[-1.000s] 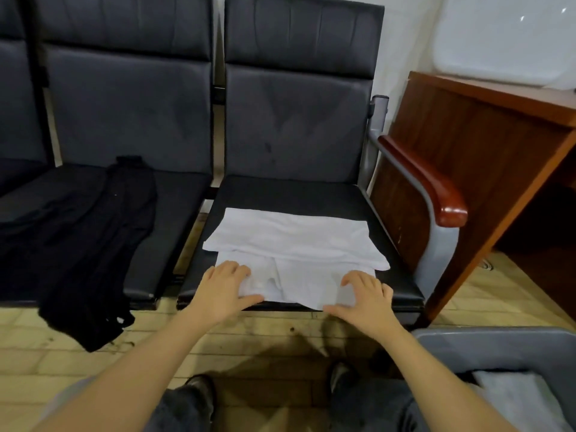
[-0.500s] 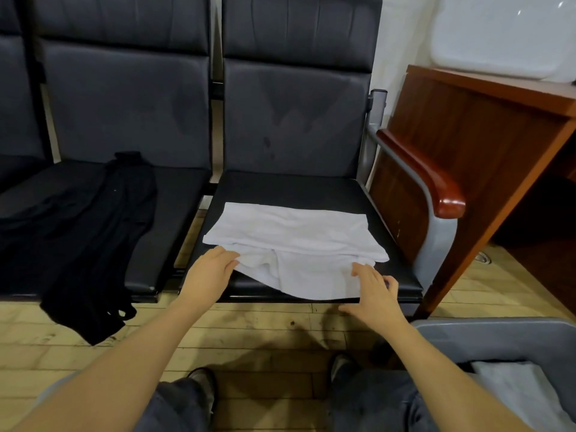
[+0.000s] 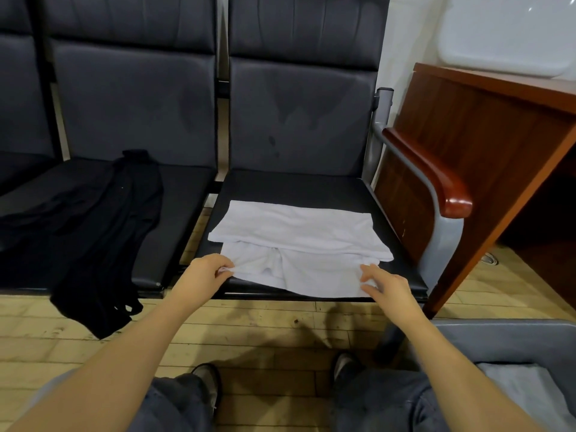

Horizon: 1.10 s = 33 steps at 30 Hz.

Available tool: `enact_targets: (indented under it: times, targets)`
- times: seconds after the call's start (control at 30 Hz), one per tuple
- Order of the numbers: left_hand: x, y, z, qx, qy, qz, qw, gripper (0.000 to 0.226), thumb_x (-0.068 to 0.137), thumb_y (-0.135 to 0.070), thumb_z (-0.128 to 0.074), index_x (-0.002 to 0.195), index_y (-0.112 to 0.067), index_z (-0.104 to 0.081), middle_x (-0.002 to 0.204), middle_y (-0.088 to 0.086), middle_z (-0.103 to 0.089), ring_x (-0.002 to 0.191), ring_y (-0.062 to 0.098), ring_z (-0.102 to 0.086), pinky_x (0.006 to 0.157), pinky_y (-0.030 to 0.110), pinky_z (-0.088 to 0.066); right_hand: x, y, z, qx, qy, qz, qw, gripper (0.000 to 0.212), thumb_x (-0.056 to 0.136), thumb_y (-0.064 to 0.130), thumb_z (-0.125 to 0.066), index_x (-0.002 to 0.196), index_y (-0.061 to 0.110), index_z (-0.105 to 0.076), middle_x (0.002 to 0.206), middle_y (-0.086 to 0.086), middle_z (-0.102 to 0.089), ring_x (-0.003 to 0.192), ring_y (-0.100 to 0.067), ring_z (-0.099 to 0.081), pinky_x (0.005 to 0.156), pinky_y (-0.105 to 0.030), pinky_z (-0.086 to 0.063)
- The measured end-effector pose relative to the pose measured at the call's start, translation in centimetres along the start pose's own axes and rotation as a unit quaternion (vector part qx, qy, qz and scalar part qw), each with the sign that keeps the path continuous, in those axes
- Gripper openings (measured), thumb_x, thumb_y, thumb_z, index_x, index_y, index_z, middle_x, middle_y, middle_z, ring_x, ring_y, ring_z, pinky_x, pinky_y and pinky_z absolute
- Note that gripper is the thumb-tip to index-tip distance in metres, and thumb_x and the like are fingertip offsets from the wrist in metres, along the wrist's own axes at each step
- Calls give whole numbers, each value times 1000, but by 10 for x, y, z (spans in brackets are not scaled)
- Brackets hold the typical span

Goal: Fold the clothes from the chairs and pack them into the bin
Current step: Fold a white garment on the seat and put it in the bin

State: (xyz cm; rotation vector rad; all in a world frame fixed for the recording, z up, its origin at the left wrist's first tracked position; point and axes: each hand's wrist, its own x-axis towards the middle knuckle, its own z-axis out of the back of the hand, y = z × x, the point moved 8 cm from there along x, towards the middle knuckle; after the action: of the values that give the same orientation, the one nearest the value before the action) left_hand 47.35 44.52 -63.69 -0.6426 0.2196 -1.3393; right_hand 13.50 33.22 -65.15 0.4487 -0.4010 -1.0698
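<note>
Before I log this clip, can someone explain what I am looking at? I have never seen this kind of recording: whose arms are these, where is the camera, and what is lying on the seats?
There is no machine here. A person wears a wide-angle camera on the head, so the single view looks forward and down along their own bare arms; their knees and shoes show at the bottom.

In front is a row of black chairs. A partly folded white garment lies on the right-hand seat. The left hand pinches its near left corner. The right hand has loosely spread fingers at the near right edge and does not seem to grip anything. A black garment lies unfolded on the next seat, hanging over the front edge toward the floor.

At lower right is the gray bin, with something pale already inside. A wooden desk stands to the right.
</note>
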Motion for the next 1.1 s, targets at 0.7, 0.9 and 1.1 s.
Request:
enact_targets:
  times: [0.7,0.9,1.1]
  targets:
    - [-3,-21,47,73,-160,-146,974,20,79,9,-66,96,-1,-72,80,9,-67,72,26,-63,67,37,-55,-7,5,46,59,-213,26,975,16,95,3,-50,82,13,-52,68,-2,-50,59,-17,-48,55,-35,-43]
    - [-17,-17,26,224,-52,-228,946,26,59,11,-75,68,-13,-70,67,-1,-60,53,18,-57,45,31,-48,-9,-6,26,-49,-145,36,988,20,91,-1,-55,103,10,-67,94,-5,-67,72,-24,-62,78,-44,-49]
    - [-31,-6,-1,305,42,-250,918,34,47,5,-79,61,-19,-59,65,-7,-56,54,13,-53,54,25,-49,-15,-11,32,-93,-159,17,983,19,90,-3,-55,95,8,-70,95,-6,-69,81,-27,-63,80,-35,-39]
